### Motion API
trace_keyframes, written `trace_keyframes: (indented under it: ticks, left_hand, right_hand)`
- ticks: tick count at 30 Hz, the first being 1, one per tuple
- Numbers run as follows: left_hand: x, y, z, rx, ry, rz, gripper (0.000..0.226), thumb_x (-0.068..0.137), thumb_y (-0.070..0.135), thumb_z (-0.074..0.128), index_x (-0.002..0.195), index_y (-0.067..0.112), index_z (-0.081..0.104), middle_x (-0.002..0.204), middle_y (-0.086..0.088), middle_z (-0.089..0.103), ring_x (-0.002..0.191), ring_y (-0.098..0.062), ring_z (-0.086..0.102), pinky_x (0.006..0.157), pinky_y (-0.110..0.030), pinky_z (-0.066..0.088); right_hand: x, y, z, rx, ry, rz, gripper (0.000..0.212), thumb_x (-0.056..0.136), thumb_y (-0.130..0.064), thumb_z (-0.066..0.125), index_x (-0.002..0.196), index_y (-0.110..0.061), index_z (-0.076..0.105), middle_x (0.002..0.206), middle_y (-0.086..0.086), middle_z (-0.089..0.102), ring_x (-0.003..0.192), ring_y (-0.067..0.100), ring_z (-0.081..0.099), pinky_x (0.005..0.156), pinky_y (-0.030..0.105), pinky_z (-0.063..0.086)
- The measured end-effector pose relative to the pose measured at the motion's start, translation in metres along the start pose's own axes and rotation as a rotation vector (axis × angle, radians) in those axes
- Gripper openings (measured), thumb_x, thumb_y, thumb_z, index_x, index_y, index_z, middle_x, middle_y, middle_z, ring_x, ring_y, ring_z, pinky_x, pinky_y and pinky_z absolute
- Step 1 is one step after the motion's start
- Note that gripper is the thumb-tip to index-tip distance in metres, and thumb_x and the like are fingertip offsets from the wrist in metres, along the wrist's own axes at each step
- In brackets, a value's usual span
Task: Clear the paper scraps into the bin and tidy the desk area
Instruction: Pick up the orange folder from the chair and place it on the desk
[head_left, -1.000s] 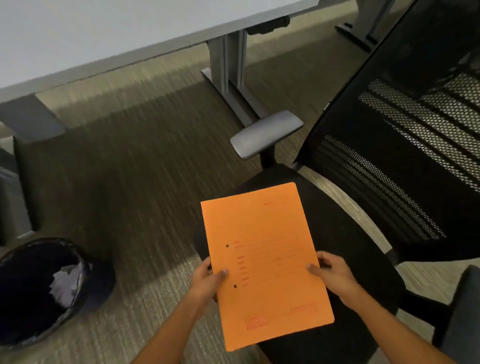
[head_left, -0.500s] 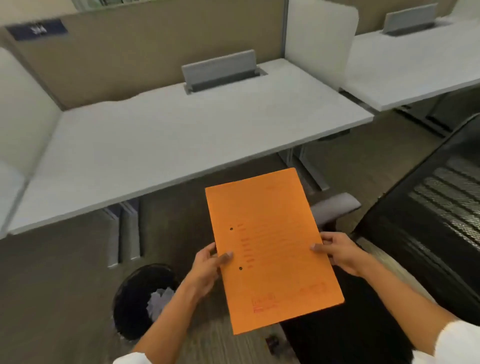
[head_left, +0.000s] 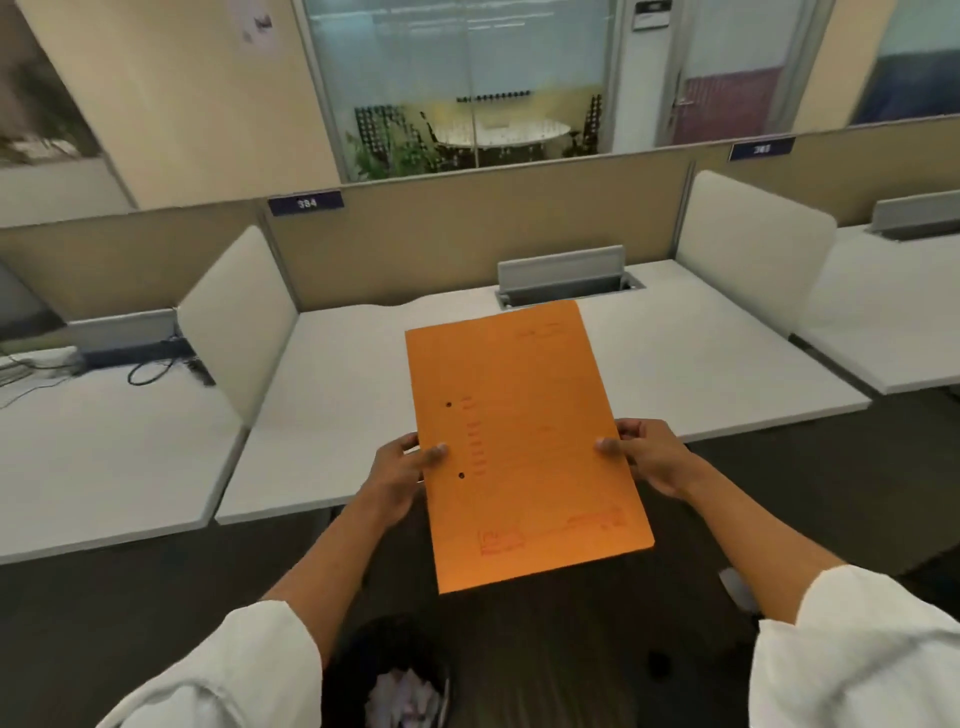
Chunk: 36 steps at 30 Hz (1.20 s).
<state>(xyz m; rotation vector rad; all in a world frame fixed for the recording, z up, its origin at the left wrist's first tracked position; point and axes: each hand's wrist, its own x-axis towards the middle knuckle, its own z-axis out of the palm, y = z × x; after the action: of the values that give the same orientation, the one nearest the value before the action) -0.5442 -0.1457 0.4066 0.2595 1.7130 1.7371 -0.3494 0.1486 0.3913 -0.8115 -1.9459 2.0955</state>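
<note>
We hold one orange folder (head_left: 524, 447) in the air with both hands, its far end over the near edge of the middle desk (head_left: 701, 364). Our left hand (head_left: 402, 470) grips the folder's left edge, thumb on top beside the two punched holes, fingers underneath. Our right hand (head_left: 647, 457) grips the right edge the same way, thumb on the cover. Both sleeves are white.

Three white desktops show: the middle one, one to the left (head_left: 104, 447) and one to the right (head_left: 893, 332). Two white side screens separate them, one at the left (head_left: 239, 317) and one at the right (head_left: 748, 249). A beige back partition (head_left: 467, 244) runs along the far side and carries two dark number plates, one on the left (head_left: 306, 203) and one at far right (head_left: 762, 148). One grey cable flap (head_left: 561, 273) stands open at the far end of the middle desk, just beyond the folder.

On the floor, near and below our left forearm, stands one black bin (head_left: 384, 675) with crumpled paper scraps (head_left: 402, 693) inside. The left desk has one black cable (head_left: 150, 369) lying on it.
</note>
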Motion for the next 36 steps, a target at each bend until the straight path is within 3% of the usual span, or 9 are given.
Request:
trace_keyframes:
  ticks: [5, 9, 13, 20, 25, 28, 33, 36]
  left_hand:
    - [0.028, 0.046, -0.041, 0.021, 0.087, 0.041, 0.045, 0.086, 0.015, 0.075, 0.127, 0.004, 0.058, 0.115, -0.015, 0.071, 0.098, -0.034, 0.071, 0.078, -0.05, 0.06]
    - [0.047, 0.069, -0.062, 0.002, 0.142, 0.055, 0.048, 0.085, 0.015, 0.076, 0.127, 0.005, 0.056, 0.116, -0.016, 0.069, 0.096, -0.034, 0.071, 0.07, -0.045, 0.06]
    - [0.086, 0.076, -0.065, -0.026, 0.21, 0.061, 0.048, 0.086, 0.008, 0.074, 0.127, 0.01, 0.049, 0.113, -0.015, 0.066, 0.092, -0.032, 0.069, 0.065, -0.042, 0.058]
    - [0.164, 0.026, -0.064, -0.025, 0.301, -0.141, 0.053, 0.089, -0.009, 0.052, 0.127, 0.023, 0.034, 0.11, -0.012, 0.057, 0.094, -0.03, 0.064, 0.068, -0.043, 0.055]
    - [0.227, 0.024, -0.059, -0.009, 0.375, -0.173, 0.053, 0.088, -0.01, 0.05, 0.125, 0.024, 0.036, 0.104, -0.009, 0.062, 0.091, -0.027, 0.066, 0.067, -0.041, 0.056]
    - [0.26, 0.037, -0.052, 0.015, 0.405, -0.162, 0.053, 0.086, -0.011, 0.05, 0.126, 0.023, 0.039, 0.106, -0.009, 0.065, 0.094, -0.03, 0.067, 0.076, -0.048, 0.059]
    - [0.324, 0.078, -0.027, 0.022, 0.438, -0.105, 0.051, 0.085, -0.011, 0.052, 0.124, 0.022, 0.044, 0.103, -0.007, 0.067, 0.093, -0.031, 0.069, 0.082, -0.055, 0.059]
    - [0.351, 0.099, -0.02, 0.019, 0.455, -0.097, 0.05, 0.085, -0.011, 0.054, 0.121, 0.022, 0.045, 0.104, -0.009, 0.067, 0.092, -0.031, 0.069, 0.078, -0.051, 0.06]
  right_hand:
    - [0.039, -0.035, 0.048, -0.002, -0.009, -0.025, 0.035, 0.086, -0.017, 0.076, 0.119, -0.011, 0.065, 0.118, 0.008, 0.071, 0.108, 0.028, 0.068, 0.075, 0.04, 0.058]
    - [0.071, -0.051, 0.073, 0.011, -0.009, -0.028, 0.033, 0.086, -0.016, 0.076, 0.117, -0.013, 0.065, 0.118, 0.007, 0.07, 0.104, 0.025, 0.069, 0.068, 0.035, 0.06]
    - [0.104, -0.054, 0.083, 0.007, 0.027, -0.027, 0.036, 0.086, -0.016, 0.076, 0.119, -0.012, 0.064, 0.117, 0.007, 0.07, 0.103, 0.026, 0.069, 0.07, 0.037, 0.059]
    - [0.177, -0.023, 0.076, 0.006, 0.036, 0.076, 0.04, 0.082, -0.016, 0.079, 0.119, -0.011, 0.064, 0.109, 0.005, 0.072, 0.091, 0.021, 0.072, 0.055, 0.028, 0.058]
    - [0.245, -0.02, 0.069, 0.056, 0.026, 0.122, 0.037, 0.083, -0.014, 0.079, 0.118, -0.009, 0.065, 0.113, 0.01, 0.071, 0.097, 0.028, 0.07, 0.063, 0.034, 0.058]
    - [0.279, -0.025, 0.058, 0.092, 0.008, 0.13, 0.037, 0.083, -0.013, 0.079, 0.118, -0.007, 0.067, 0.114, 0.012, 0.072, 0.098, 0.029, 0.072, 0.067, 0.037, 0.06]
    - [0.349, -0.067, 0.027, 0.091, -0.008, 0.114, 0.038, 0.084, -0.01, 0.077, 0.119, -0.004, 0.066, 0.115, 0.014, 0.072, 0.1, 0.032, 0.071, 0.079, 0.046, 0.059]
    - [0.379, -0.091, 0.02, 0.075, -0.031, 0.109, 0.041, 0.086, -0.011, 0.076, 0.124, -0.003, 0.063, 0.119, 0.015, 0.07, 0.104, 0.035, 0.069, 0.086, 0.052, 0.057]
